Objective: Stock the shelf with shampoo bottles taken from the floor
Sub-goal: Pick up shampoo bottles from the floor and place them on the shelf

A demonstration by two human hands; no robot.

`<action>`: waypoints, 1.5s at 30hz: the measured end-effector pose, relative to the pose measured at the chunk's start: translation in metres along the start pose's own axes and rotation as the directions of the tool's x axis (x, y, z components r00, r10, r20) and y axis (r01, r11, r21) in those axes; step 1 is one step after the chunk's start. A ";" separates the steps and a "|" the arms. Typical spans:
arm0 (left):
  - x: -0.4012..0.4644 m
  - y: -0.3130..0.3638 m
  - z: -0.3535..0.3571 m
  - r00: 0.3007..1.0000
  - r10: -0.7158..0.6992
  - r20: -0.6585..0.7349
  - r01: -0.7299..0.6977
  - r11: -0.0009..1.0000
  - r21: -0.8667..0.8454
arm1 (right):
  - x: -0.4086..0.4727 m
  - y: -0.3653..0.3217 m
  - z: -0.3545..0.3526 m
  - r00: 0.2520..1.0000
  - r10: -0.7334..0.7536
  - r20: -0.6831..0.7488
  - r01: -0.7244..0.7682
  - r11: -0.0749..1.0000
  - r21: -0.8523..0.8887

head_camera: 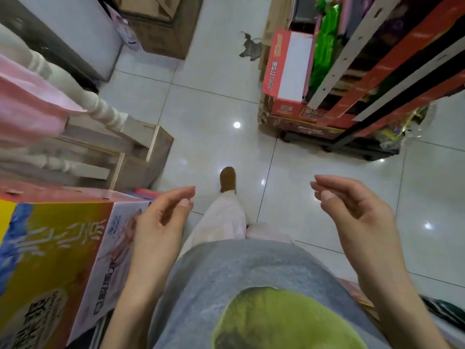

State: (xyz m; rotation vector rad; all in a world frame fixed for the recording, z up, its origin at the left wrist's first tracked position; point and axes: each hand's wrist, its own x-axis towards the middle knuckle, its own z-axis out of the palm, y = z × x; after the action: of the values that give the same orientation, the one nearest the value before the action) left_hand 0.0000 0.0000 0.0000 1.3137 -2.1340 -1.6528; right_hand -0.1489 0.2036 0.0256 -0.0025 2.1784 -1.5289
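shampoo bottles are not showing anywhere that i can tell; the pictures are giving no sign of where they are lying. the pale tiled floor [216, 102] is filling most of the view, shining with small spots of light, and a dark chipped patch [249, 47] is marking it near the top. the shelf unit [372, 79] is standing at the upper right, its red and white edges running at a slant, with a red and white carton [286, 66] and green packs [324, 44] sitting at its near end. a big printed carton [52, 260], yellow and blue with a pale side, is sitting at the lower left, just beside the left forearm. a whitish turned-post wooden stand [108, 127] is rising above that carton, with pink packs [27, 102] at the far left edge, and brown cardboard boxes [161, 23] are standing at the top. the person's grey top [251, 285] with its green print is taking up the bottom middle, pale trousers [226, 220] are reaching forward below it, and a brown shoe [227, 180] is stepping onto the tiles. the left hand [163, 220] is hanging in the air with its fingers loosely curled and holding nothing. the right hand [352, 205] is hovering well apart from it over the floor, fingers likewise relaxed and gripping nothing
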 end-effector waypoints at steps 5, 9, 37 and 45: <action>0.059 0.036 -0.001 0.974 0.197 0.109 -0.188 0.978 -0.089 | 0.045 -0.028 0.033 0.992 -0.123 0.037 0.123 0.992 0.010; 0.118 0.058 -0.009 0.963 0.257 0.083 -0.243 0.958 -0.149 | 0.086 -0.058 0.066 0.987 -0.163 -0.010 0.164 0.984 0.071; 0.455 0.202 -0.008 0.983 0.185 0.001 -0.178 0.948 -0.265 | 0.395 -0.195 0.152 0.997 -0.072 0.043 0.069 0.996 0.054; 0.539 0.257 0.017 0.988 0.153 0.002 -0.147 0.955 -0.259 | 0.520 -0.256 0.160 0.989 -0.133 0.069 0.129 0.989 0.067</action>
State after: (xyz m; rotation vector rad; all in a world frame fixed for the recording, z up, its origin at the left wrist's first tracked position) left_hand -0.4773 -0.3591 0.0037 1.0361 -1.8956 -1.8136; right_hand -0.6169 -0.1732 0.0143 -0.1825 2.1078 -1.6418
